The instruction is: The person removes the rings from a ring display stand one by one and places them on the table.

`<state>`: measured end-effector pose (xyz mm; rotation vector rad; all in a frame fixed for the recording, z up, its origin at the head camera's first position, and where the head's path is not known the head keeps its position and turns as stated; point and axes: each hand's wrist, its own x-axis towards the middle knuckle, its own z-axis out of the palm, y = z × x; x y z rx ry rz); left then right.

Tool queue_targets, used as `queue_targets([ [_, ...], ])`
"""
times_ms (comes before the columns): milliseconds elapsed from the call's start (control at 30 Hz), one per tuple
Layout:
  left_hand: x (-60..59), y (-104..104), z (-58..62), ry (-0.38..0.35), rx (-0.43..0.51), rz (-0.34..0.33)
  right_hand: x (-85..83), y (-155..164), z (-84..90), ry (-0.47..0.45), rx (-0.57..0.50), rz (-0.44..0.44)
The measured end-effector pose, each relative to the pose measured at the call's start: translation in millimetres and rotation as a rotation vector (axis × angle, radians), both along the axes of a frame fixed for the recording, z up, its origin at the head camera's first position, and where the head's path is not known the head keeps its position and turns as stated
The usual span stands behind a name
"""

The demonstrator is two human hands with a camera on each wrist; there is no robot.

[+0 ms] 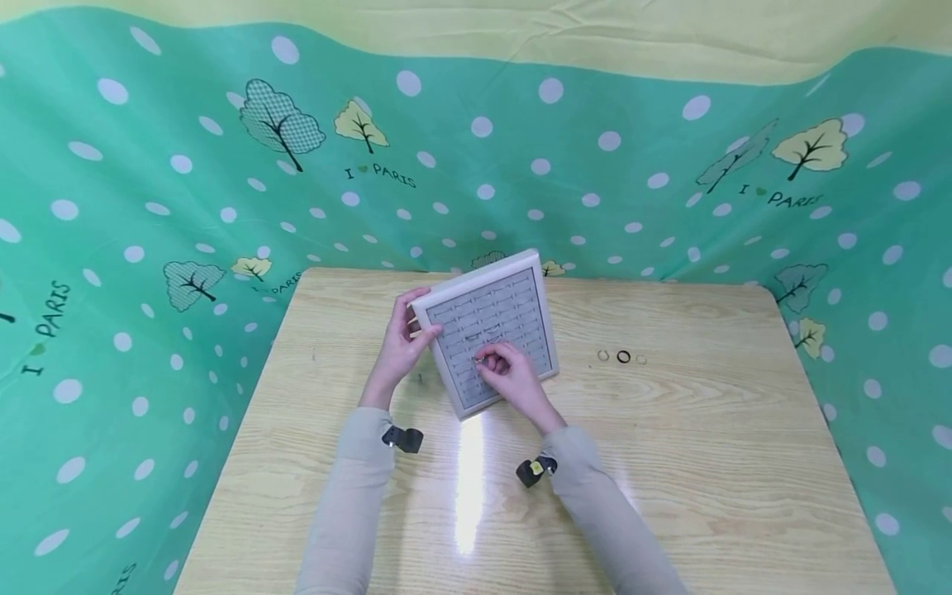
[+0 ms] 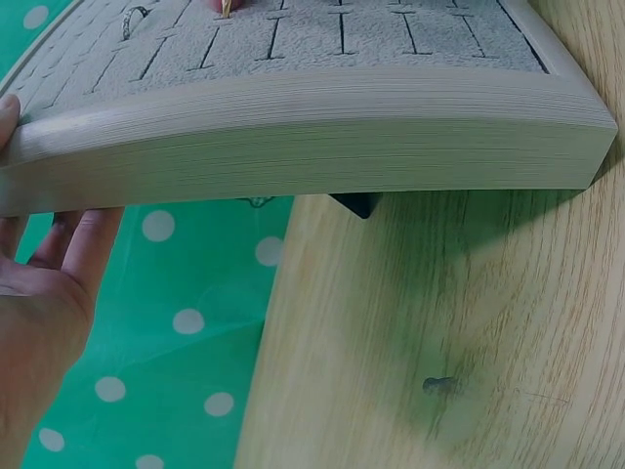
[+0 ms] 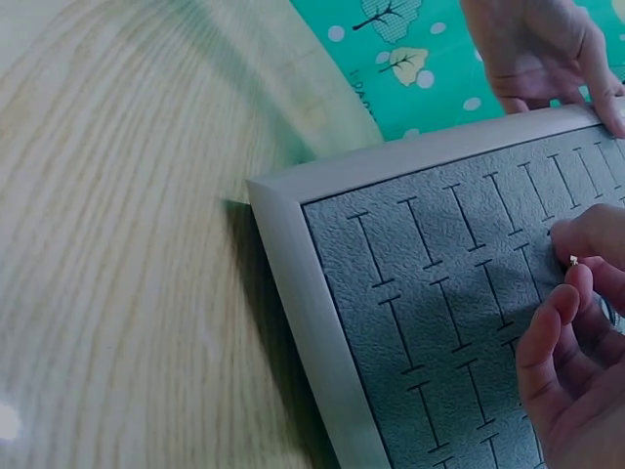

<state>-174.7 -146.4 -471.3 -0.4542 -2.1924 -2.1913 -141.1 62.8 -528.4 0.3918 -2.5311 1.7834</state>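
Note:
A ring display tray (image 1: 491, 310) with a pale frame and grey slotted padding is held tilted above the table. My left hand (image 1: 400, 347) grips its left edge, thumb on the front and fingers behind, as the left wrist view also shows. Over the padding, my right hand (image 1: 513, 376) pinches a small ring (image 3: 573, 261) between thumb and fingertips. Mostly hidden by the fingers, that ring shows only a bit of gold-coloured metal. A thin ring (image 2: 134, 21) sits in a slot of the padding.
Three rings lie in a row right of the tray: a pale ring (image 1: 603, 355), a dark ring (image 1: 623, 357) and a faint thin ring (image 1: 641, 359). A small dark object (image 2: 439, 385) lies on the wooden table (image 1: 706, 496). Green dotted cloth (image 1: 446, 157) hangs around the table.

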Motion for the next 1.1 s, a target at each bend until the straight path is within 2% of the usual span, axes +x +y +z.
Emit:
queue_targets([
  [67, 2.6, 1, 5.6, 0.008, -0.004, 0.002, -1.7, 0, 0.9, -0.013, -0.003, 0.002],
  [167, 2.4, 1, 5.8, 0.005, 0.0, 0.001, -3.6, 0, 0.3, -0.017, -0.008, 0.006],
  [400, -7.8, -3, -16.1, -0.018, 0.03, -0.004, -3.0, 0, -3.8, -0.007, -0.019, 0.023],
  [533, -9.2, -3, -21.4, -0.005, 0.036, 0.002, -1.5, 0, -4.9, 0.006, -0.019, 0.03],
  [700, -9.1, -3, -22.9, 0.031, 0.037, 0.008, -0.3, 1, -5.4, 0.001, -0.023, 0.037],
  [867, -8.7, -2, -22.5, 0.03, 0.035, 0.011, 1.5, 1, -5.5, -0.016, -0.042, 0.031],
  [1000, -8.5, -2, -22.3, 0.028, 0.037, 0.011, 7.0, 2, 8.0, -0.039, -0.062, 0.042],
  [1100, -8.5, -2, -22.0, 0.029, 0.037, 0.01, 8.7, 2, 9.3, -0.061, -0.078, 0.051],
])
